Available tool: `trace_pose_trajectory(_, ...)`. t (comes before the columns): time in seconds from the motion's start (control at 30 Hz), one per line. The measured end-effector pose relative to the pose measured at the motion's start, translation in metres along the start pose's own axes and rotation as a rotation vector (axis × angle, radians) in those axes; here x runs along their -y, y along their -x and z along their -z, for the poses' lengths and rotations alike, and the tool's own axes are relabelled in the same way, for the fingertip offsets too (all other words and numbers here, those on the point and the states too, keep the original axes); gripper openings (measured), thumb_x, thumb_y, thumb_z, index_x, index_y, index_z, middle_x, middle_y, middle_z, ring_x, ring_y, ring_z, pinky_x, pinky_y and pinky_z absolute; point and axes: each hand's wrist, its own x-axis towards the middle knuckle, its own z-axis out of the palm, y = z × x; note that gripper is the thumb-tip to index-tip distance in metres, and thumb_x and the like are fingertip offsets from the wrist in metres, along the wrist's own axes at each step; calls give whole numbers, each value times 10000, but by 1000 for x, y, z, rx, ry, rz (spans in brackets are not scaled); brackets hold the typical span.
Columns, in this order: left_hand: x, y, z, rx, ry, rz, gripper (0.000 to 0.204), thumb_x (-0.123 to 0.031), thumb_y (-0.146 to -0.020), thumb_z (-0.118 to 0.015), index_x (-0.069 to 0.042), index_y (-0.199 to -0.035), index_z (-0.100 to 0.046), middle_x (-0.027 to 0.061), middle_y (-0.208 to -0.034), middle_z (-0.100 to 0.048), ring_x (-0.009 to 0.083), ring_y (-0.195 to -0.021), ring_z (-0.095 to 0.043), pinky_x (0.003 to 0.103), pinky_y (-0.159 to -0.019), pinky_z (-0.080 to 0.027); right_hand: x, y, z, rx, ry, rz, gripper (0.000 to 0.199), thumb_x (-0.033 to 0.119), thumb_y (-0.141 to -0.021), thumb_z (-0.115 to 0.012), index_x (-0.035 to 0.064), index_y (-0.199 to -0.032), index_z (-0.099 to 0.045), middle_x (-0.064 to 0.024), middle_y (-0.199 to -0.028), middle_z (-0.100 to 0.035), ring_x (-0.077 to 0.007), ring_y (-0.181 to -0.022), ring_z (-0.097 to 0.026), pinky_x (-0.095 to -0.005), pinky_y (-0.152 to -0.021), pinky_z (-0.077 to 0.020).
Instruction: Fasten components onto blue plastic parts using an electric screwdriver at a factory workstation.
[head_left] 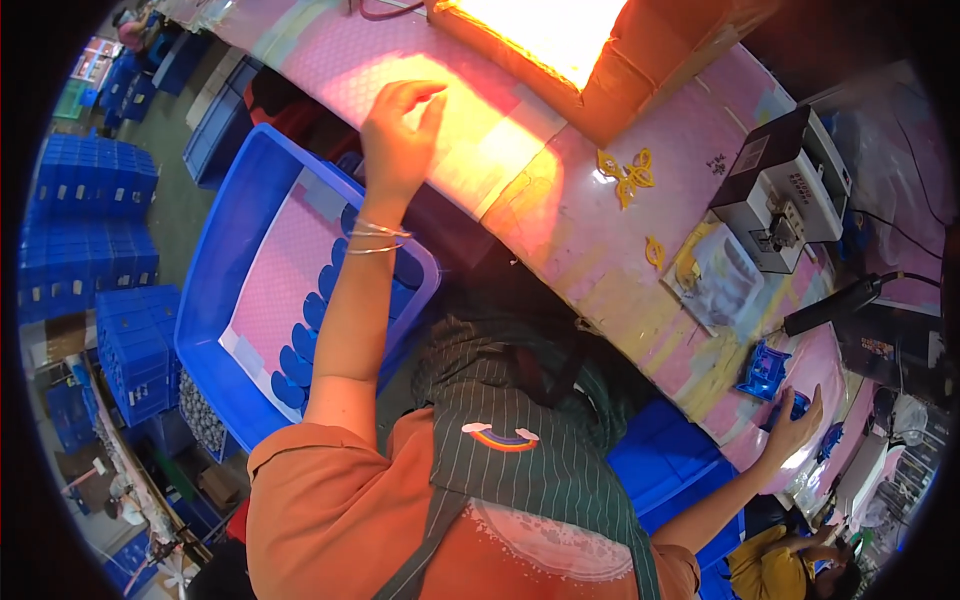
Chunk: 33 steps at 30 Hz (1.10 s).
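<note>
My left hand (398,128) is raised over the pink table top (580,225), fingers apart and lightly curled, holding nothing. Thin bangles sit on that wrist. Below my left forearm stands a blue bin (215,270) with a pink sheet and a row of blue oval pieces (300,350). My right hand (795,428) lies spread on the table's near right edge. It rests next to a small blue plastic part (764,371) and covers part of another blue piece.
A brightly lit orange box (560,40) stands at the table's far side. Yellow loop-shaped pieces (626,176), a clear bag (718,278), a white and black machine (785,190) and a black handled tool (835,305) lie to the right. Blue crates (85,230) are stacked at left. Another person in yellow (790,565) is at lower right.
</note>
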Motion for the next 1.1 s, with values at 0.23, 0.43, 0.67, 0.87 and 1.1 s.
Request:
trace_pose_trajectory(0.23, 12, 28, 34, 144, -187, 93, 119, -136, -829, -703, -22, -848, -675, 148, -860, -671, 322, -827, -652, 398, -759, -516, 105, 20, 23, -56, -310, 288, 322, 90, -890, -698, 16, -1198, -645, -130, -1112, -665, -259, -1001, -624, -346, -906, -477)
trace_pose_trajectory(0.43, 74, 43, 52, 694, -727, 375, 186, -160, -816, -601, -39, -904, -711, 165, -939, -713, 399, -881, -670, 471, -803, -539, 210, 68, 37, 195, -845, 455, 190, -5, -840, -674, -10, -1030, -670, -162, -967, -664, -311, -891, -629, -377, -827, -491)
trace_pose_trajectory(0.67, 261, 53, -67, 1219, -786, 187, 320, -213, -841, -582, -103, -1100, -734, 163, -1180, -690, 344, -1059, -682, 459, -886, -535, 298, 51, -3, 249, -876, 681, 179, 13, -817, -709, 1, -993, -678, -145, -883, -655, -290, -811, -633, -366, -742, -502)
trace_pose_trajectory(0.87, 264, 64, -74, 932, -480, 139, 320, -213, -846, -578, -103, -1103, -734, 162, -1181, -690, 339, -1053, -685, 460, -882, -536, 311, 78, -38, 146, -775, 641, 148, 93, -831, -729, 48, -968, -696, -116, -858, -669, -283, -726, -621, -392, -673, -494)
trace_pose_trajectory(1.1, 261, 46, -42, 711, -182, 227, 319, -213, -853, -574, -103, -1106, -734, 160, -1182, -691, 333, -1046, -688, 461, -878, -537, 318, 87, -37, 109, -698, 699, 199, 102, -773, -745, 53, -961, -700, -110, -801, -639, -298, -698, -598, -403, -627, -480)
